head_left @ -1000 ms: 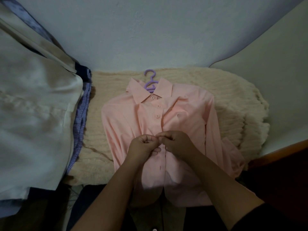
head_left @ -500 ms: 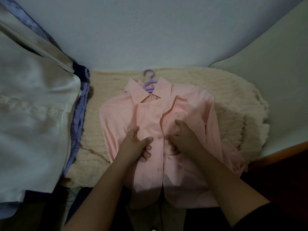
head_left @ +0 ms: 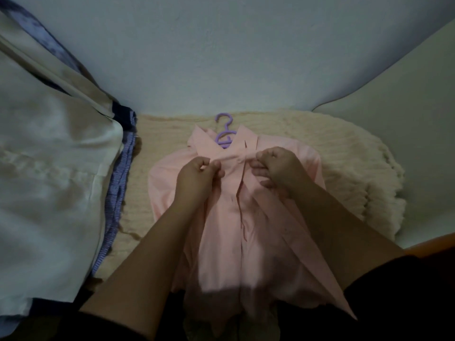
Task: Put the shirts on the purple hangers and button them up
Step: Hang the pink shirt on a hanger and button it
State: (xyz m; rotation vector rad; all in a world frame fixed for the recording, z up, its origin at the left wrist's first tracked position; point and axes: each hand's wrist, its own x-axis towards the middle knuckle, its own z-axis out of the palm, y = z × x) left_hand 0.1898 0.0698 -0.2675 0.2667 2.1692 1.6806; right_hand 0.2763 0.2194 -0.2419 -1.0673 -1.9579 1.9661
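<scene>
A pink shirt [head_left: 236, 237] lies front-up on a cream knitted blanket [head_left: 344, 153], with a purple hanger [head_left: 224, 134] poking out of its collar. My left hand [head_left: 197, 175] pinches the shirt fabric just below the collar on the left side. My right hand [head_left: 278, 166] grips the fabric on the right side at the same height. Between the two hands a band of pink cloth is pulled taut across the chest. The shirt's lower part is bunched toward me, and one sleeve [head_left: 305, 244] runs diagonally to the lower right.
A pile of pale and blue-striped shirts [head_left: 54, 183] fills the left side, overlapping the blanket's edge. A light wall [head_left: 221, 57] rises behind the blanket. A wooden edge [head_left: 438, 242] shows at the right. Dark clothing covers the bottom of the view.
Both hands have moved up from the shirt's middle to just below the collar and now grip fabric. The shirt's body has been gathered and its lower part bunched toward me.
</scene>
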